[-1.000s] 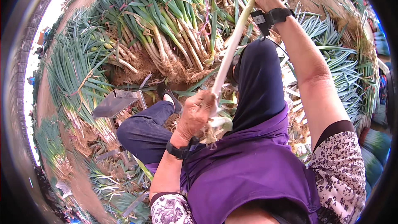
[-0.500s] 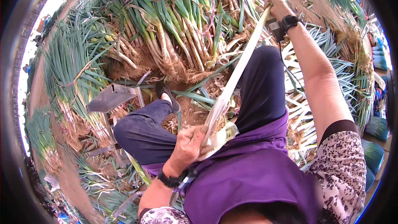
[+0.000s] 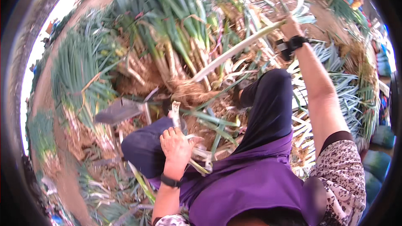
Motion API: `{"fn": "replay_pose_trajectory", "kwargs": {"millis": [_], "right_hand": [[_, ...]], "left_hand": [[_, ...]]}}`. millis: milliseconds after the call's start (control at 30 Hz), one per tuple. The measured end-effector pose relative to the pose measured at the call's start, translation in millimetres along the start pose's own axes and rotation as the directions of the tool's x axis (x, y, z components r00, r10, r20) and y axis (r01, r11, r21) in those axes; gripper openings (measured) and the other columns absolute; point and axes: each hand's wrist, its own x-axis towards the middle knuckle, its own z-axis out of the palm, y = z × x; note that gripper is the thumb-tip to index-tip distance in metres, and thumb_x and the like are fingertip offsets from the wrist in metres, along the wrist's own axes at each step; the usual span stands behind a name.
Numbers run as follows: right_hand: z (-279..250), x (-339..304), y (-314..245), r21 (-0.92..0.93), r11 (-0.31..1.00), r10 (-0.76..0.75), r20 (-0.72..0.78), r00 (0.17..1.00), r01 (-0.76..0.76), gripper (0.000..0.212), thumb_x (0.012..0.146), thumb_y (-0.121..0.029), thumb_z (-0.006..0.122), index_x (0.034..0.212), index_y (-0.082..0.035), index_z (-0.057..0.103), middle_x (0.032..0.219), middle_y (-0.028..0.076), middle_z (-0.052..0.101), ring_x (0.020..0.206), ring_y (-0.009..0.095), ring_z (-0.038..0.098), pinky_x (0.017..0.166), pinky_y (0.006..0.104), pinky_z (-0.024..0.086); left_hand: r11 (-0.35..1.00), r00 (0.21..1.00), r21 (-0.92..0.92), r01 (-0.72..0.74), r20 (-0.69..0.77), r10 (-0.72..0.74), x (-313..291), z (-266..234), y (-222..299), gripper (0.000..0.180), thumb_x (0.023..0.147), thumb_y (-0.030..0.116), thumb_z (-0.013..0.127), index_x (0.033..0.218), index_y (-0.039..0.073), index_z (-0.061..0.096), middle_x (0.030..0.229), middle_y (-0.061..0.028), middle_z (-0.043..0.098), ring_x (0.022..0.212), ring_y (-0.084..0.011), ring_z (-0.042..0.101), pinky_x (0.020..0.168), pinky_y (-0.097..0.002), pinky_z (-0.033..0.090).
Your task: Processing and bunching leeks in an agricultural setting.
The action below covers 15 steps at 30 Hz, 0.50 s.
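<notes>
Head view: our right hand (image 3: 292,29) clasps a slim white leek (image 3: 234,55) at one o'clock, its greenish end partly hidden; at seven, whether our left hand (image 3: 176,147) grips peelings (image 3: 176,112), we cannot tell.

The right arm (image 3: 321,94) is stretched, its right hand (image 3: 292,27) closed at upper right; the left hand (image 3: 176,148), back upward, is below centre.

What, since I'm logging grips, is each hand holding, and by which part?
The right hand holds a leek by its green, leafy end. The left hand covers part of a pale strip; whether it grips that, and where, cannot be told.
</notes>
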Motion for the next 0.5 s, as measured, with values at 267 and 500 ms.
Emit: {"fn": "replay_pose_trajectory", "kwargs": {"millis": [267,500], "right_hand": [[25.6,-28.9,-76.2,0.758,-0.558,0.188,0.511,0.839,-0.338,0.02,0.09,-0.02,0.044,0.077,-0.005,0.042,0.065,0.011,0.047,0.063,0.03,0.053,0.069,0.0472,0.048],[52.2,-76.4,-85.2,0.626,-0.671,0.201,0.67,0.715,-0.398,0.024,0.081,-0.006,0.055,0.103,0.001,0.048,0.093,0.015,0.059,0.091,0.03,0.058,0.093,0.0493,0.044]], "left_hand": [[-0.489,0.976,-0.86,0.147,0.205,-0.068,164.2,57.8,100.7,0.079,0.086,0.038,0.064,0.141,0.0,0.022,0.115,-0.0123,0.053,0.1,-0.018,0.053,0.08,-0.031,0.046],[-0.917,0.872,-0.38,-0.123,0.4,-0.282,201.9,43.7,38.4,0.023,0.088,0.026,0.059,0.094,0.005,0.057,0.102,-0.017,0.065,0.1,-0.0274,0.062,0.089,-0.0433,0.052]]}}
